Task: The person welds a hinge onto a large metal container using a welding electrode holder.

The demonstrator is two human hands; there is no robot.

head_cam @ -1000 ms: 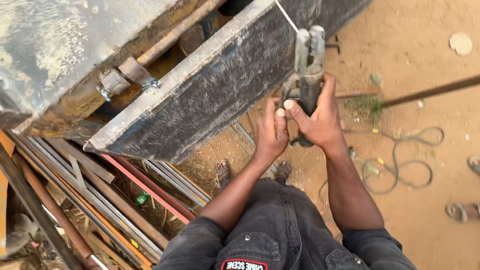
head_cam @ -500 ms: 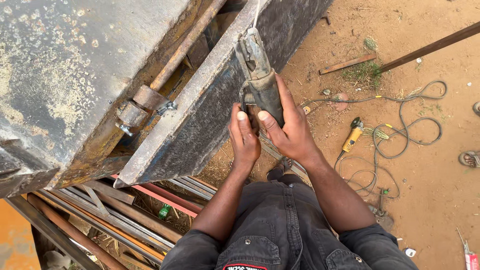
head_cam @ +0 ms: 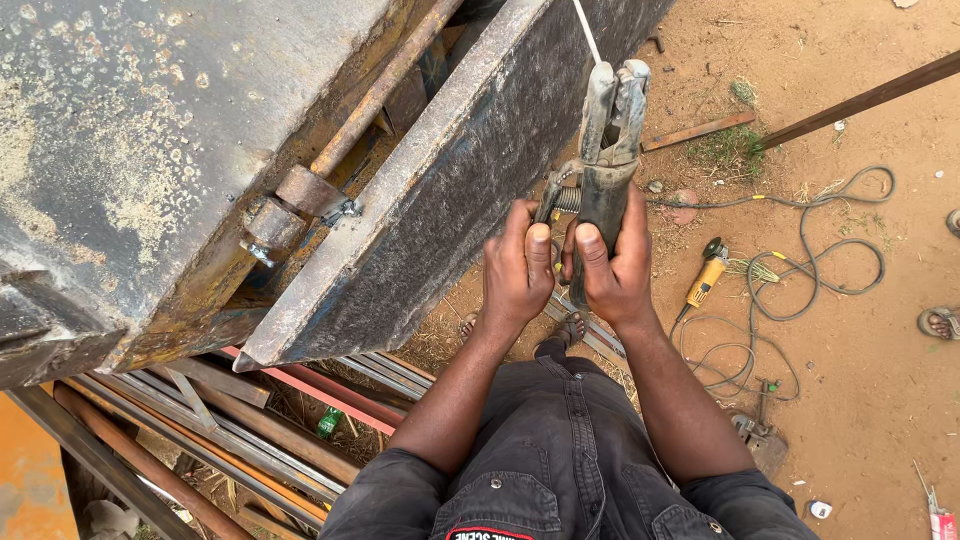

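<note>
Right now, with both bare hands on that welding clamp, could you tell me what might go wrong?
1. The left hand and right hand wear no gloves on the welding clamp, so burns seem possible.
2. The thin rod sits close to the metal panel and might touch it unintentionally.
3. Loose cables on the ground could trip someone.

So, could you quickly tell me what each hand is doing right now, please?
Left hand: closed, fingers curled at the base of the welding clamp.
Right hand: closed around the welding clamp's handle.
</note>
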